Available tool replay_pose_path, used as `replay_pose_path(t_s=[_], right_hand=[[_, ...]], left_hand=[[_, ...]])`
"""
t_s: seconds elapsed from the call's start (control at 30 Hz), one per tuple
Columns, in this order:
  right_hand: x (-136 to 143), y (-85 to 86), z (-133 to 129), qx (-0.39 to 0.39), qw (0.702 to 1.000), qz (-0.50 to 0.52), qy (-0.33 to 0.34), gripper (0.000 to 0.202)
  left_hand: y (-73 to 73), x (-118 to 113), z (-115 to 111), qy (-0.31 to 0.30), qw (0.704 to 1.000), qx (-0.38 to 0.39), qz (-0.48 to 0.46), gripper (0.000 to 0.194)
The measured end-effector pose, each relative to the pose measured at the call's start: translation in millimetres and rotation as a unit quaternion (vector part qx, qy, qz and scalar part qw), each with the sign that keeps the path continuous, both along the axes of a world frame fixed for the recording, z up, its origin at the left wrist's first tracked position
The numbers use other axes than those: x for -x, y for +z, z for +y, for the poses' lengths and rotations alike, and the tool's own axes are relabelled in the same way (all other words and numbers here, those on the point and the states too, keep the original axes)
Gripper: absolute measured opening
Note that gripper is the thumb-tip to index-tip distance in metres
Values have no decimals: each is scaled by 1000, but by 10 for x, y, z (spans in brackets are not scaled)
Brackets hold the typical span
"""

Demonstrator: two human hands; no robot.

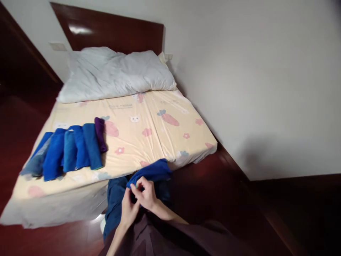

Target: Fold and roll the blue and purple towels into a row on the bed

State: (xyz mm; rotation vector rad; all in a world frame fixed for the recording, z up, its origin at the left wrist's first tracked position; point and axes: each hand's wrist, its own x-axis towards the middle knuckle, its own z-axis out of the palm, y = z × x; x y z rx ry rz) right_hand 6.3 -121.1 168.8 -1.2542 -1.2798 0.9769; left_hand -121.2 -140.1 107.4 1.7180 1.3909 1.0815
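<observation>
A bright blue cloth [153, 171] lies bunched across my lap, one end reaching to the bed's near edge. My left hand [129, 208] pinches its near corner. Close against it, my right hand [145, 193] grips the same corner between thumb and fingers. A small green spot, perhaps a label or trim, shows at the fingertips. Whether the cloth is a towel or a garment, I cannot tell. To the left on the bed lies a row of several rolled or folded cloths [92, 145], mostly blue, with a greyish one at the left end and a purple one [100, 135] at the right.
The bed [149, 117] has a cream sheet with carrot and flower prints. A pale pillow or folded quilt [117, 74] rests before the dark wooden headboard [114, 30]. A white wall [253, 89] stands on the right, and dark reddish floor [197, 188] surrounds the bed.
</observation>
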Motion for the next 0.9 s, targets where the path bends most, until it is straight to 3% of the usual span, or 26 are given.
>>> replay_pose_path(t_s=[0.1, 0.23, 0.33, 0.43, 0.53, 0.63, 0.77, 0.9], right_hand=[[484, 23, -196, 0, 993, 56, 100, 32], [555, 10, -335, -39, 994, 27, 98, 22], [393, -37, -355, -47, 994, -5, 94, 27], [248, -124, -396, -92, 987, -83, 103, 21], [151, -243, -470, -127, 976, -141, 107, 9], [35, -365, -489, -119, 971, -190, 80, 14], [-222, -479, -351, -100, 974, -203, -25, 20], [-526, -552, -213, -93, 973, -206, -32, 22]], left_hand=[[249, 589, -289, 62, 997, -39, 38, 24], [560, 1086, -402, -2, 992, -97, 75, 16], [709, 1125, -448, 1, 989, -125, 81, 19], [812, 951, -474, 4, 986, -145, 85, 24], [924, 739, -480, -45, 977, -174, 113, 28], [1028, 726, -450, -80, 953, -231, 178, 27], [1030, 1194, -396, -34, 924, -277, 262, 32], [969, 1824, -442, 91, 898, -328, 280, 35]])
